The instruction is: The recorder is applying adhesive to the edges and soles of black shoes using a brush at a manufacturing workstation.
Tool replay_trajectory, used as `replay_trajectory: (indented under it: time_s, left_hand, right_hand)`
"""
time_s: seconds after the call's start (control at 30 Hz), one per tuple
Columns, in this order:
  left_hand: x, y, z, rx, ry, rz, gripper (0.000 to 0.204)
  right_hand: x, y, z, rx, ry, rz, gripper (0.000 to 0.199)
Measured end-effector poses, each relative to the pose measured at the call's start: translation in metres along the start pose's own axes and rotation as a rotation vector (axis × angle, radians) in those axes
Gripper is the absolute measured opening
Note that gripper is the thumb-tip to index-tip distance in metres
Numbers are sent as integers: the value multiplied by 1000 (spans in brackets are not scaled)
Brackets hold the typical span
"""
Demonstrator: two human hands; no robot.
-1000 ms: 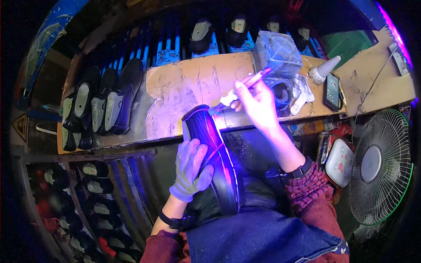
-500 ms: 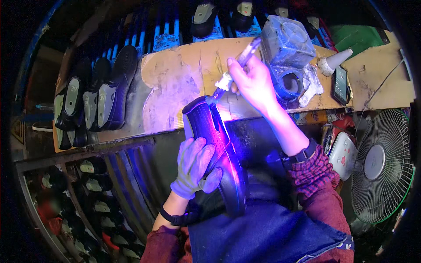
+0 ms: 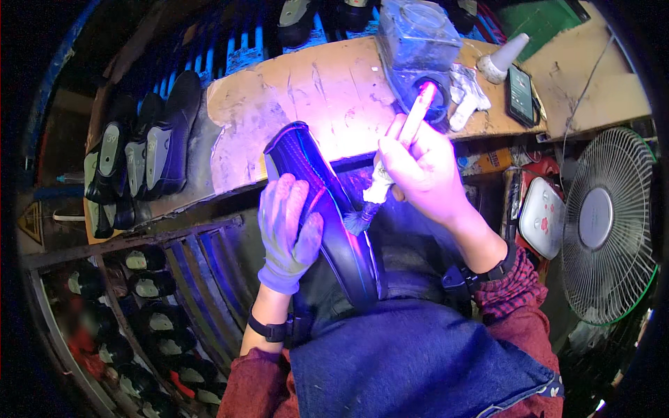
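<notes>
Shoe: I saw a dark shoe point(image 3: 327, 209) lying sole-up across the lap, its toe pointing toward the workbench point(image 3: 306, 90), its heel down by the blue apron point(image 3: 418, 355).
Left hand: my gloved left hand point(image 3: 287, 233) lay flat against the shoe's side, fingers spread and pressing it steady, not wrapped around it.
Right hand: my bare right hand point(image 3: 418, 171) was pinched shut around a brush point(image 3: 390, 174), its handle sticking up past the knuckles and its wet bristles touching the sole edge just beside the gloved thumb.
Handling: I judged the shoe light and fairly stiff along the sole, softer in the upper; a freshly brushed sole would likely be tacky or slick, so I would take hold at the side wall or the heel, clear of the coated strip.
Bench: a clear container point(image 3: 418, 42) stood near the brush tip, with a white cone-shaped nozzle point(image 3: 503, 57) and a phone point(image 3: 520, 94) beside it.
Surroundings: rows of dark shoes point(image 3: 139, 167) sat on racks to my left, and a fan point(image 3: 603, 226) stood to my right.
</notes>
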State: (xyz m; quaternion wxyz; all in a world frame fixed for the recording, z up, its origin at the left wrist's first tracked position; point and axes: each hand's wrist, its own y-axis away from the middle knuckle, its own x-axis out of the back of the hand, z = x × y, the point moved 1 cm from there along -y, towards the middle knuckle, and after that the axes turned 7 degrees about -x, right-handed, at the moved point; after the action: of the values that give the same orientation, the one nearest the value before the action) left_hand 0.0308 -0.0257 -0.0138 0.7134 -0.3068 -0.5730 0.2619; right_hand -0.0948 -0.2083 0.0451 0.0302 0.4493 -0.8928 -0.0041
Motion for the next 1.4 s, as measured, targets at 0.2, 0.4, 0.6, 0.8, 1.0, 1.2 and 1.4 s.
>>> replay_trajectory:
  time_s: [0.2, 0.4, 0.6, 0.8, 1.0, 1.2, 1.4]
  left_hand:
    - [-1, -9, -1, 74, -82, -1, 27]
    - [-2, -8, -13, 70, -26, 79, 35]
    - [23, -38, -15, 139, -34, -67, 82]
    - [51, -66, 1, 1319, 1507, -156, 84]
    - [43, -63, 14, 858, 1063, -538, 112]
    - [45, -59, 8, 963, 955, -649, 111]
    - [32, -60, -8, 1041, 1199, -522, 100]
  right_hand:
    - [9, 32, -33, 25, 12, -26, 15]
    - [9, 44, -52, 377, -61, -73, 13]
    - [31, 45, -72, 742, 142, -249, 24]
    - [34, 16, -74, 461, 223, -124, 16]
    - [25, -15, -74, 427, -288, 31, 16]
    - [19, -25, -65, 464, -172, -5, 11]
    - [22, -12, -34, 384, -99, -26, 13]
